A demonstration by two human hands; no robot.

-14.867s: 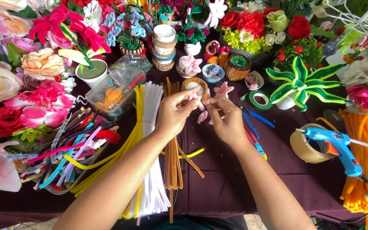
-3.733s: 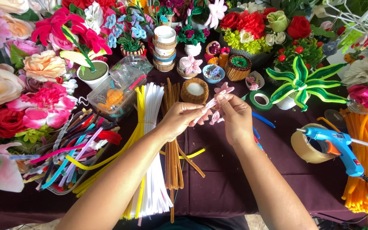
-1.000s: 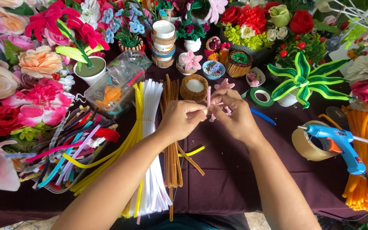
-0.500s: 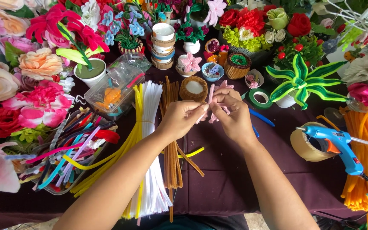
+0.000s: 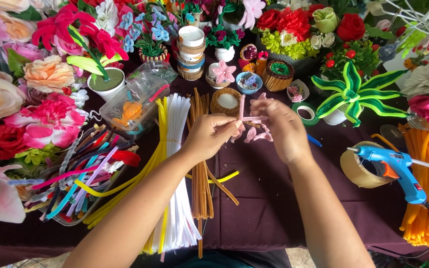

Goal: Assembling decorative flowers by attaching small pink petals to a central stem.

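Note:
Both hands meet above the dark purple tablecloth (image 5: 274, 198). My left hand (image 5: 209, 135) pinches a pink pipe cleaner (image 5: 243, 114) that stands upright between the hands. My right hand (image 5: 281, 130) grips the same pink pipe cleaner piece, whose looped petal ends hang below my fingers. Bundles of white pipe cleaners (image 5: 177, 149), yellow ones (image 5: 161, 134) and brown ones (image 5: 200, 183) lie under my left forearm.
A blue glue gun (image 5: 395, 166) and a roll of tape (image 5: 357, 171) lie at right, beside orange pipe cleaners (image 5: 425, 183). Artificial flowers (image 5: 31, 94) crowd the left and back. A clear box (image 5: 135, 101), small pots (image 5: 190, 52) and a green striped plant (image 5: 346, 94) stand behind.
My hands have stayed in the same place over the cloth while the fingers keep working the pink pipe cleaner; its upright end has shifted slightly left.

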